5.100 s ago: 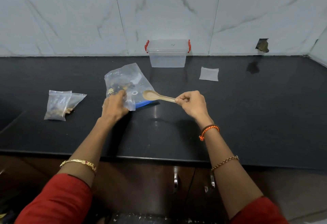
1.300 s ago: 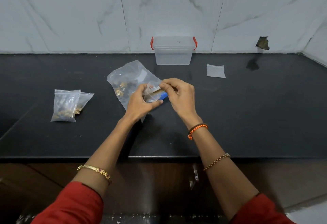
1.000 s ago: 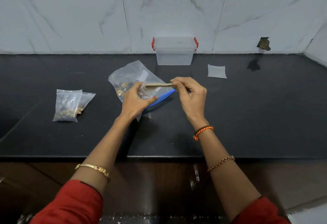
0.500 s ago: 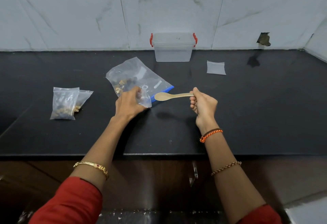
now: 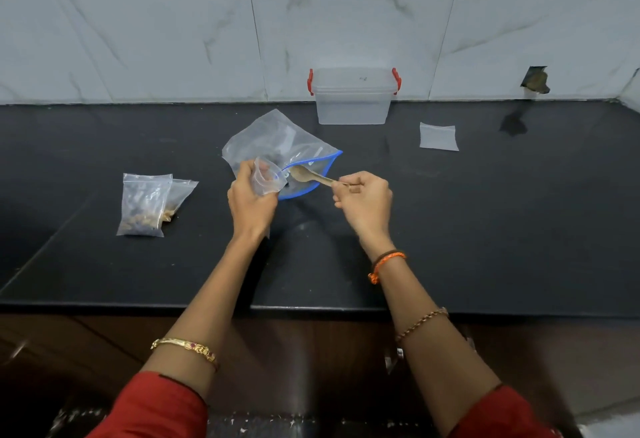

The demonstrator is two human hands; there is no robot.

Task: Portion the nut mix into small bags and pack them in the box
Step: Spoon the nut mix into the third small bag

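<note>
Two filled small bags (image 5: 143,205) lie on the table (image 5: 485,216) left of the big nut bag (image 5: 273,141); the box (image 5: 353,96) behind it looks empty. The left hand (image 5: 251,200) grips an open small bag (image 5: 265,178). The right hand (image 5: 363,200) pinches the spoon (image 5: 304,174), now inside the big bag, not outside as before. One flat bag (image 5: 438,136) waits.

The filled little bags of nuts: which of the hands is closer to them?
Left. The left hand is just right of the filled small bags, holding an open small bag. The right hand is farther right, holding the wooden spoon.
</note>
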